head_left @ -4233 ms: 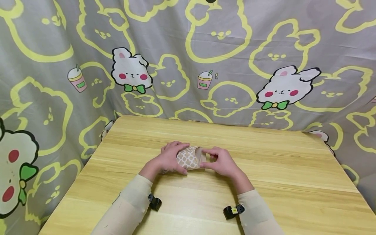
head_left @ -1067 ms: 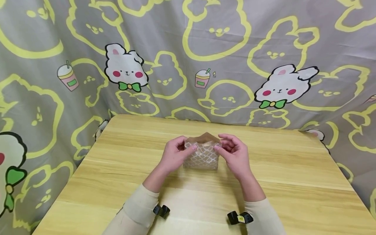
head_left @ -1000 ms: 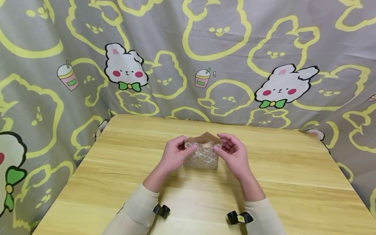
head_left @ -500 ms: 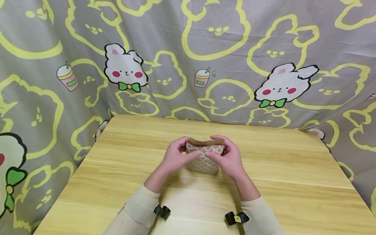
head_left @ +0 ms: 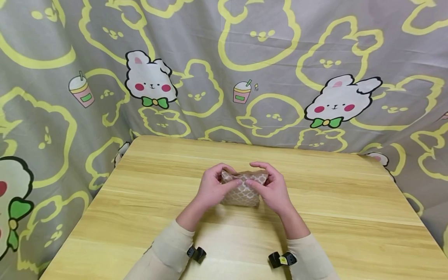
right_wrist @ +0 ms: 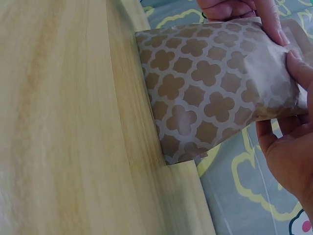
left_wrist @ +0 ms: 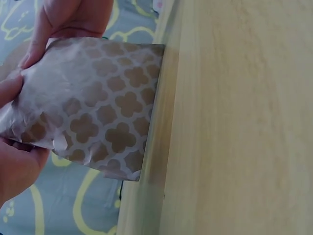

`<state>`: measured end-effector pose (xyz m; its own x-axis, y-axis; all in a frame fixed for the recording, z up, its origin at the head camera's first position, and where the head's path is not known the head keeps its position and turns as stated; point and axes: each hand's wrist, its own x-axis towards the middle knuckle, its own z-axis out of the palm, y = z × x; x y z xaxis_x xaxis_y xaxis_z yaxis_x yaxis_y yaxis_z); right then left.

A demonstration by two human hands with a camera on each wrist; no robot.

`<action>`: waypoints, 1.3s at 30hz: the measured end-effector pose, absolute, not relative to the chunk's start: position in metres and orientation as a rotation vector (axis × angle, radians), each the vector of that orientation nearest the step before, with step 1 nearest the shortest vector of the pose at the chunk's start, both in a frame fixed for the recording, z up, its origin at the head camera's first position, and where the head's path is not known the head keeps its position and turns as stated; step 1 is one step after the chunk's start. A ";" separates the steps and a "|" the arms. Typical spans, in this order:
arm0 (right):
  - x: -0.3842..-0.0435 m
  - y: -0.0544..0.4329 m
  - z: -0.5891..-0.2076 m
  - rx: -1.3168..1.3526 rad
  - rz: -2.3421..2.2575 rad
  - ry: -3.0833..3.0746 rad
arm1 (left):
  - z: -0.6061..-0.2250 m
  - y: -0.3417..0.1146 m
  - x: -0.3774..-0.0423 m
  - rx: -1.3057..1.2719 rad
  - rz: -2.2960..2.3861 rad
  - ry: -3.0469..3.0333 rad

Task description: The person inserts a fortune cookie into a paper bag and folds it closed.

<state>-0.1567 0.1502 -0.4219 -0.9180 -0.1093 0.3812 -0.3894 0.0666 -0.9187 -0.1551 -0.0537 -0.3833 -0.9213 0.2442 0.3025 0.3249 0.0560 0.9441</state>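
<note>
Both your left hand (head_left: 211,188) and right hand (head_left: 275,189) pinch the paper bag (head_left: 242,196) near its mouth, base at the table (head_left: 350,198). Likely light, soft, crease-prone; hold the sides gently.

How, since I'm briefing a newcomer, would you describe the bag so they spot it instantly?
In front of the grey curtain is a wooden table. Near its middle, the left hand and right hand grip the bag between them. Its white lattice print on brown sets it apart from the wooden table.
</note>
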 end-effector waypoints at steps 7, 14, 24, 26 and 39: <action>-0.145 0.145 -0.400 0.506 1.894 -2.173 | -0.410 -0.050 -0.169 -0.546 -2.048 -2.218; -0.142 0.144 -0.394 0.479 1.794 -2.214 | -0.416 -0.052 -0.171 -0.566 -1.981 -2.195; -0.158 0.152 -0.428 0.421 1.929 -2.117 | -0.419 -0.054 -0.173 -0.625 -1.949 -2.333; -0.158 0.151 -0.430 0.424 1.951 -2.100 | -0.419 -0.054 -0.172 -0.610 -1.950 -2.339; -0.160 0.157 -0.434 0.459 1.947 -2.168 | -0.420 -0.052 -0.171 -0.525 -1.986 -2.303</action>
